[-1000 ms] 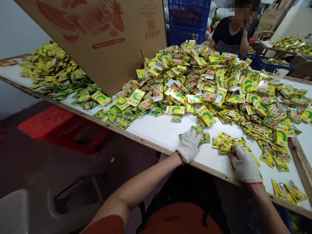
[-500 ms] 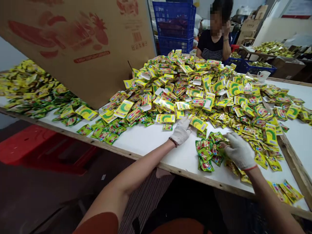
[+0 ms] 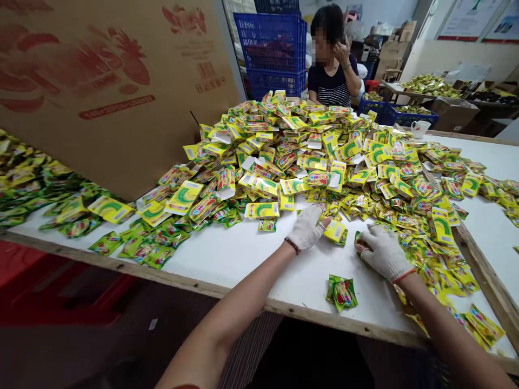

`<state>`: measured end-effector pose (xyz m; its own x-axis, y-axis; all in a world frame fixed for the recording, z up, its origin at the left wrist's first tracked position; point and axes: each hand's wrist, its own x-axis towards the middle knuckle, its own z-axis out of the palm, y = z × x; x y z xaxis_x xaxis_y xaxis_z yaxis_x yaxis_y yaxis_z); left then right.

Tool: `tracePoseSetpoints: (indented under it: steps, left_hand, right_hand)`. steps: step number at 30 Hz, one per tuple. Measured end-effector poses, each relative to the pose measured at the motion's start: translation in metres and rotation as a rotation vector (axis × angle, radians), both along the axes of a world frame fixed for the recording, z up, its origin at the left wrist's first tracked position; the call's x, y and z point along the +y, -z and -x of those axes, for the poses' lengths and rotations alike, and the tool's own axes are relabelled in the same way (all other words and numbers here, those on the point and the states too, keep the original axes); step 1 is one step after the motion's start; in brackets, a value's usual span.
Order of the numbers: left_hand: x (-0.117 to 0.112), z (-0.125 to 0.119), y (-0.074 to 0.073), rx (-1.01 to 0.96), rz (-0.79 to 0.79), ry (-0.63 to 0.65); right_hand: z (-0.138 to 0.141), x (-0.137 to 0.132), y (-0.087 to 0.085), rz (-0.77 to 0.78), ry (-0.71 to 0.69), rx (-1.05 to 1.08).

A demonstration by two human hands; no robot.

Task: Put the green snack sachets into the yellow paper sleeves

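- Head camera, packing room: a white-gloved left hand point(image 3: 307, 230) pinches the end of a yellow carton point(image 3: 335, 231), thumb laid along its edge, just above the white counter point(image 3: 227, 254) or on it.
- A lone green packet point(image 3: 344, 238) peeks out from under that carton's right side.
- To its right, the gloved right hand point(image 3: 385, 253) curls over green sachets point(image 3: 358, 239); from where I stand, the glove hides most of them, and I cannot tell how firmly they are gripped.
- Between the two arms, a small green cluster point(image 3: 341, 293) lies near the counter's wooden edge.
- Behind both hands rises a broad heap of cartons point(image 3: 312, 162), with yellow sachets point(image 3: 441, 265) spread beneath and beyond the right forearm.
- At left, a large cardboard box point(image 3: 109, 135) stands tilted over more packets.
- Across the counter sits a co-worker point(image 3: 334, 89) in a striped dark top, one hand raised to the head, beside stacked blue crates point(image 3: 271, 46).
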<state>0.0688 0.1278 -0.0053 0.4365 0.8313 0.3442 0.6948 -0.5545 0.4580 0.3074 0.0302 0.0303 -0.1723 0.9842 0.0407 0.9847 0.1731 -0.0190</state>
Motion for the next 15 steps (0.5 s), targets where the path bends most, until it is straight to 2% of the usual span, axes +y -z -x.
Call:
tracePoseSetpoints:
  steps: [2, 5, 7, 9, 11, 13, 15]
  left_hand:
    - [-0.006, 0.01, -0.001, -0.104, -0.075, -0.034]
    - [-0.001, 0.029, -0.008, -0.16, -0.143, -0.187]
    - [0.006, 0.041, -0.013, -0.145, -0.108, -0.263]
    - [0.013, 0.049, -0.014, -0.096, -0.037, -0.247]
    - [0.015, 0.052, -0.012, -0.018, 0.008, -0.197]
    - [0.014, 0.05, -0.01, 0.064, 0.015, -0.17]
    - [0.012, 0.047, -0.008, 0.13, -0.01, -0.18]
  right_hand:
    - [-0.013, 0.012, -0.007, -0.113, 0.019, 0.054]
    - [-0.009, 0.037, -0.015, -0.21, -0.098, 0.175]
    - [0.009, 0.062, -0.016, -0.146, -0.222, 0.211]
    - [0.036, 0.092, -0.015, -0.008, -0.289, 0.153]
    - [0.063, 0.126, -0.013, 0.026, -0.25, 0.038]
    - [0.083, 0.158, -0.012, 0.004, -0.11, -0.05]
    - [0.092, 0.183, -0.011, 0.111, 0.016, -0.087]
